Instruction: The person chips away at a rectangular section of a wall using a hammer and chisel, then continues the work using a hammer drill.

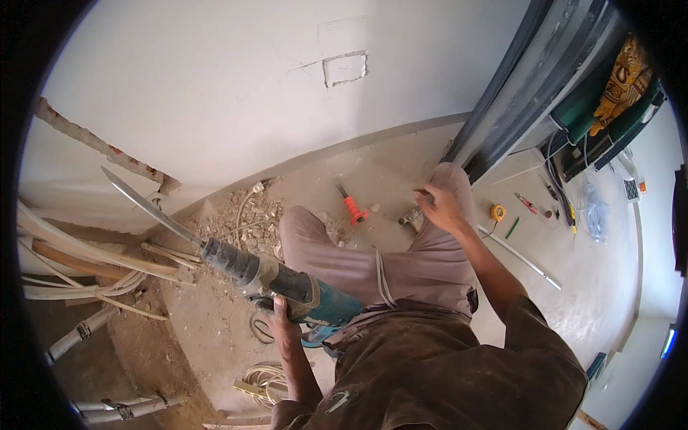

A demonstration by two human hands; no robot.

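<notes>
1. The left hand [282,319] is clamped from below around the body of a teal and black electric demolition hammer [287,285], which rests across the person's lap.
2. The hammer's long flat steel chisel [147,206] points up and away towards the white plastered wall [215,86], above a pile of broken plaster rubble [247,215] at the wall's foot.
3. The right hand [438,208] rests on the raised right knee, fingers curled together; whether it grips anything cannot be told.
4. Just beside the right hand, a small grey metal object [411,217] lies on the dusty concrete floor [588,272].
5. An orange-handled chisel [350,206] lies on the floor between the knees, near the wall edge.
6. A yellow tape measure [497,212] and a white plastic conduit pipe [523,259] lie further right, well apart from the hammer.
7. Bundled white conduit pipes [79,251] run along the floor at the left.
</notes>
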